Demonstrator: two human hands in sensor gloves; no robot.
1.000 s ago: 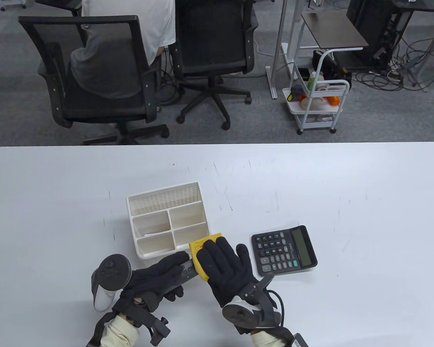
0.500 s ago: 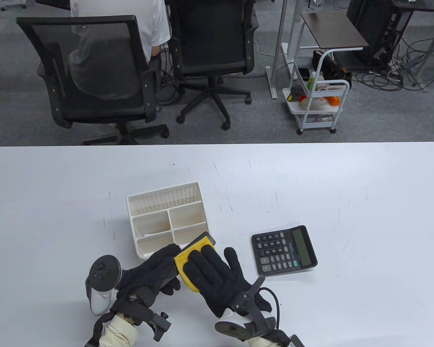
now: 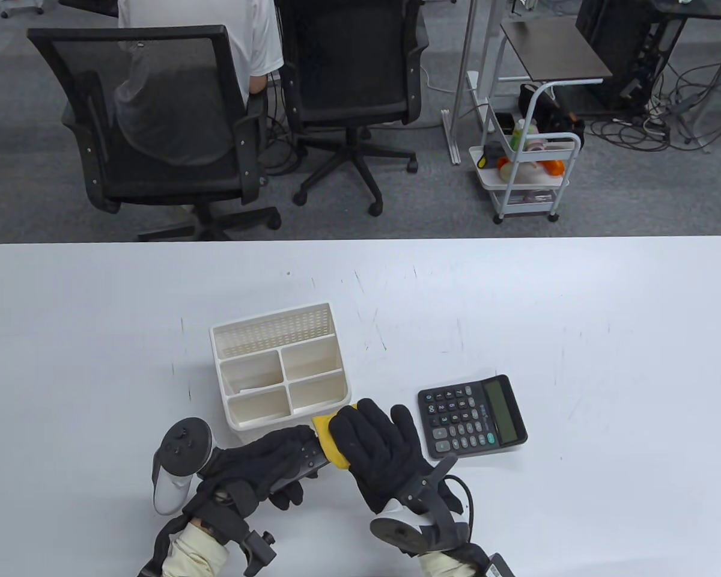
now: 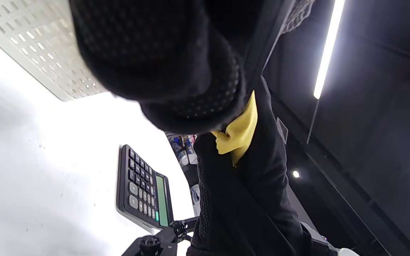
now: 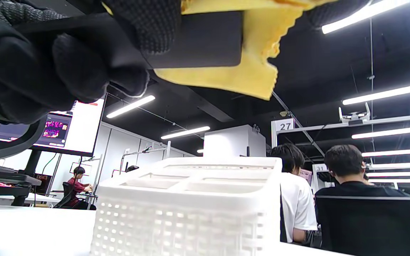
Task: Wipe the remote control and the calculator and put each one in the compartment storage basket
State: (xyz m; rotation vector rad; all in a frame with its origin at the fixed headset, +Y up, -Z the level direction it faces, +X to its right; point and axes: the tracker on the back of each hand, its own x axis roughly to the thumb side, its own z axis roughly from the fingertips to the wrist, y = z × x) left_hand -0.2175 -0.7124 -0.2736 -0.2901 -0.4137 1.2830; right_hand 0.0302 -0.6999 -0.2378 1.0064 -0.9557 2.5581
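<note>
A dark remote control (image 3: 305,460) is lifted just off the table, and my left hand (image 3: 276,457) grips its near end. My right hand (image 3: 369,433) wraps a yellow cloth (image 3: 326,440) over the remote's far end and covers that tip. In the right wrist view the cloth (image 5: 247,74) folds under the remote (image 5: 198,42). The black calculator (image 3: 472,416) lies flat to the right, untouched. The white compartment basket (image 3: 336,354) stands just beyond both hands with nothing visible in it. The left wrist view shows the calculator (image 4: 141,185) and the cloth (image 4: 238,131).
The white table (image 3: 577,336) runs wide to the right and behind the basket. Beyond its far edge stand office chairs (image 3: 156,120), a seated person, and a small white cart (image 3: 529,174).
My right hand drew the cloth back along the remote, baring its far tip, then slid it forward over the tip again. The left hand shifted slightly while holding on.
</note>
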